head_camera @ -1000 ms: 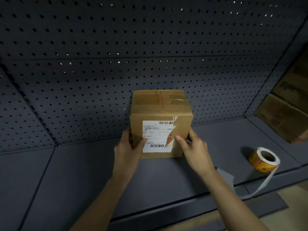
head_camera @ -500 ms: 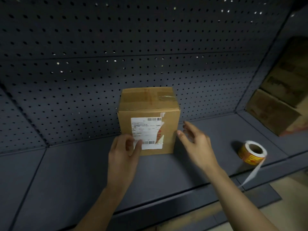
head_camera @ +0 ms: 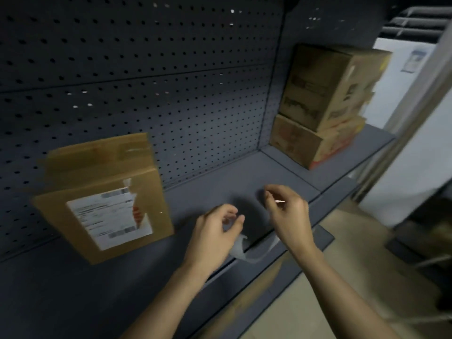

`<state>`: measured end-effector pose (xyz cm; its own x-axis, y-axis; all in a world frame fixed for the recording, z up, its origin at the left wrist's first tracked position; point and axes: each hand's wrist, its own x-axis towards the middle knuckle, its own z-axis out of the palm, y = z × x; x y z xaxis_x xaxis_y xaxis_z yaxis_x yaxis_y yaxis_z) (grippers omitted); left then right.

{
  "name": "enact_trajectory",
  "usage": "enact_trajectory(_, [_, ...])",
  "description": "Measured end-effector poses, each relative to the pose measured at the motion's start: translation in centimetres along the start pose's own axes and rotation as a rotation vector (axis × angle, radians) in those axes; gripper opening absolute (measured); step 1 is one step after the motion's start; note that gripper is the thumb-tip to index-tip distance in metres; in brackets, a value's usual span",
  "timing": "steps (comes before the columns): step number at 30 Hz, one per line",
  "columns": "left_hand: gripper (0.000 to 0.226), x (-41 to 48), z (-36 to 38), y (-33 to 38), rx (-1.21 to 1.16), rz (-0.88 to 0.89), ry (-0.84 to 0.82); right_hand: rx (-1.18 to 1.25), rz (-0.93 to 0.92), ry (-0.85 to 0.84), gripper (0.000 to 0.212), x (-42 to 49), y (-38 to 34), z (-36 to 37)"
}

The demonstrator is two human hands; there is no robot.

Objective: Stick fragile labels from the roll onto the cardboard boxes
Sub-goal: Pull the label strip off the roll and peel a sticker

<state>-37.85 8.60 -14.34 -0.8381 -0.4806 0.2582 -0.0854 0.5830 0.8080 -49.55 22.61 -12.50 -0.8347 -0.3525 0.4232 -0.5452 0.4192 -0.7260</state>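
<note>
Dark shelf [head_camera: 244, 172], pegboard [head_camera: 171, 81] behind; hands mid-shelf.
L hand [head_camera: 212, 238] & R hand [head_camera: 288, 216] close but apart, fingers curled; grip can't tell (blur). White strip [head_camera: 244, 253] hangs just below them. Box [head_camera: 151, 192] stands left of L hand; 2 stacked boxes [head_camera: 322, 106] far right.

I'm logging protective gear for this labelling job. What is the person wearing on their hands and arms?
Nothing visible. The left hand and right hand are bare, without gloves; both forearms show no sleeves, watch or bands within the frame.
</note>
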Motion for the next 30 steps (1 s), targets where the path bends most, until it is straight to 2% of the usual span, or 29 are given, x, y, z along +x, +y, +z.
enact_trajectory(5, [0.024, 1.9, 5.2, 2.1, 0.019, -0.030, -0.142, -0.092, 0.086, 0.046, 0.015, -0.4, 4.6, -2.6])
enact_trajectory(10, [0.035, 3.4, 8.7, 3.6, 0.208, 0.010, -0.169, -0.168, 0.167, -0.053, 0.011, -0.7, 8.2, -3.6])
enact_trajectory(14, [0.038, 4.7, 10.9, 3.6, 0.193, -0.041, -0.215, -0.167, 0.165, -0.151, 0.012, -0.5, 9.0, -3.7])
enact_trajectory(17, [0.030, 5.7, 12.0, 3.3, 0.127, -0.090, -0.274, -0.148, 0.145, -0.216, 0.016, -0.3, 9.4, -3.4])
enact_trajectory(19, [0.030, 6.0, 12.1, 3.1, 0.109, -0.107, -0.292, -0.116, 0.165, -0.231, 0.018, -0.2, 9.9, -3.1])
enact_trajectory(22, [0.018, 6.2, 11.5, 2.5, 0.122, -0.126, -0.296, -0.064, 0.186, -0.223, 0.015, 0.2, 10.5, -2.8])
enact_trajectory(26, [0.028, 6.1, 10.0, 1.9, 0.201, -0.138, -0.256, -0.010, 0.228, -0.197, 0.005, 0.9, 10.7, -2.4])
enact_trajectory(30, [0.030, 6.1, 8.2, 1.4, 0.264, -0.174, -0.243, 0.043, 0.248, -0.209, 0.007, 1.2, 10.0, -1.7])
